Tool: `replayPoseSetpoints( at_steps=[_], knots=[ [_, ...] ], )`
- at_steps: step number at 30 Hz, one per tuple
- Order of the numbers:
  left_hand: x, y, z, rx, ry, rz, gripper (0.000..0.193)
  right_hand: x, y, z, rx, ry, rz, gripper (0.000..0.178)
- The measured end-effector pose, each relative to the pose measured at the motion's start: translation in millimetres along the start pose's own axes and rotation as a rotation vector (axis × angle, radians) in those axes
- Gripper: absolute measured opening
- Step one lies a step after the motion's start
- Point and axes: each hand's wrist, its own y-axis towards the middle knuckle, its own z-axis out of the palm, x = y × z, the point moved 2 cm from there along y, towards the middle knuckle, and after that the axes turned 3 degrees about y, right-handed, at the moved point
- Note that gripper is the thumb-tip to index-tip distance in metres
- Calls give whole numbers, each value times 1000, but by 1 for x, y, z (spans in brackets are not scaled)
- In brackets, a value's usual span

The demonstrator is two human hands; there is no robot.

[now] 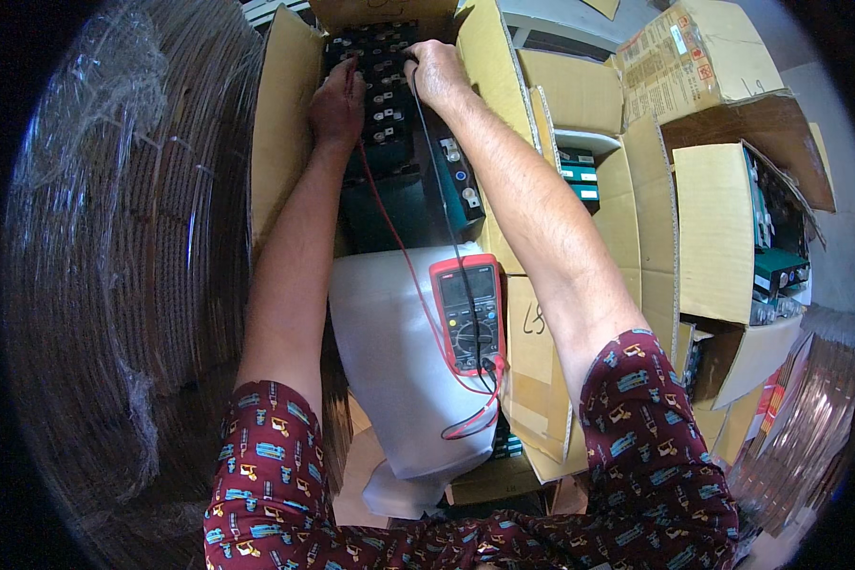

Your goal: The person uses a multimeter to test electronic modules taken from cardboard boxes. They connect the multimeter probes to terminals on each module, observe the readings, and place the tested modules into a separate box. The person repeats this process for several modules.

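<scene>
Dark battery cells [386, 130] with paired metal terminals stand in rows inside an open cardboard box [288, 123]. Over their left side, my left hand [336, 106] is closed on the probe of a red test lead [384, 211]. At their right edge, my right hand [437, 74] pinches the probe of a black test lead [434, 147]. The probe tips are too small to tell whether they touch terminals. Both leads run back to a red and grey multimeter [467, 309], which lies face up on a white foam sheet [380, 323]. One green battery cell [460, 180] shows lower in the box.
A tall stack of flattened cardboard [180, 285], partly in plastic wrap, rises along the left. To the right stand open cartons [712, 233] holding more green cells [779, 271]. A carton flap [539, 380] lies beside the multimeter.
</scene>
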Motion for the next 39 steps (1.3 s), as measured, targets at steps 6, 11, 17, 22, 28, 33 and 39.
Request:
replayPoseSetpoints(
  at_steps=[6, 11, 17, 22, 28, 33, 39],
  knots=[
    [-2, 1, 2, -11, -24, 16, 36, -5, 2, 2, 7, -17, 18, 20],
    [2, 1, 1, -34, 2, 32, 37, -1, 2, 3, -8, -28, 4, 22],
    [-3, 1, 1, -30, -12, 45, 37, -8, 5, 6, -70, -46, -49, 26],
    [-4, 0, -1, -30, -8, 25, 36, -4, 2, 4, -72, -37, -46, 27],
    [-2, 0, -3, -20, 0, 2, 36, 14, -2, -4, 46, -105, 19, 15],
    [-11, 1, 1, 16, 12, -22, 35, 5, 1, -4, -14, -121, -33, 14],
    [0, -1, -4, -2, 7, -11, 36, 34, -4, -12, 69, -151, 27, 15]
  ],
)
